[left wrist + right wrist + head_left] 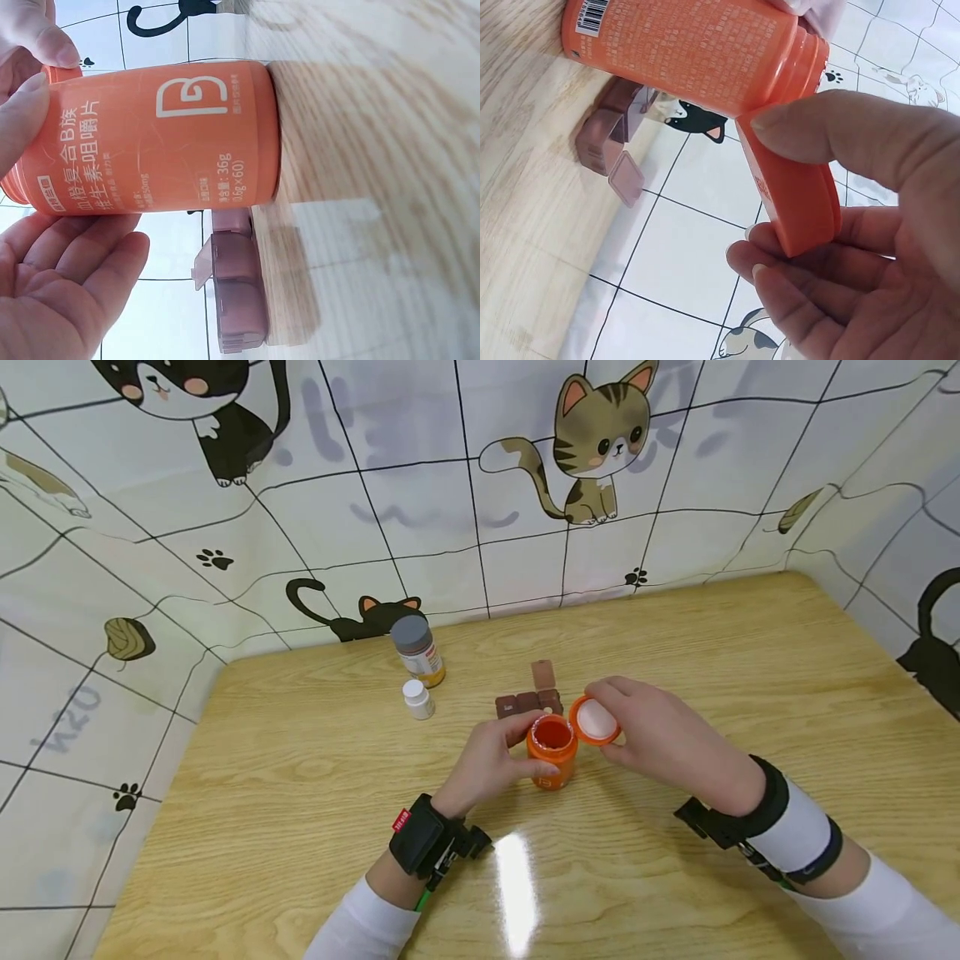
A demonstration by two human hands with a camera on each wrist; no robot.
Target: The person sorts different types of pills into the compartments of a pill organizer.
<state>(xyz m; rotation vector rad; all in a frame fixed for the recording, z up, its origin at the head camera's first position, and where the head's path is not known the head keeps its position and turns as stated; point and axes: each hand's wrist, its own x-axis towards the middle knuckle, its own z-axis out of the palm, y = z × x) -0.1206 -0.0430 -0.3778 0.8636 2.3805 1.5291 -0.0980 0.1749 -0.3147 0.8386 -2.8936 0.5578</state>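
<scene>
- We are seeing the left hand [491, 760] pinching the upper part of an orange cylindrical plastic bottle with white print [564, 760], its thumb lying across the near side.
- The bottle is standing uncapped on the pale wood-grain table [300, 843]; we are taking it as the clock's centre.
- We are finding the right hand [648, 722] at two o'clock, pinching a round orange plastic cap with a white inside [596, 720] between thumb and fingers; the cap is tilting just beside the bottle's rim, and we cannot tell whether they are touching.
- Near eleven o'clock, a brown translucent plastic pill box with square compartments [528, 702] is lying behind the bottle, one lid standing open.
- Towards ten, we are noticing a small white plastic bottle [418, 702], and just behind it a grey-lidded jar with a white label and amber base [420, 653].
</scene>
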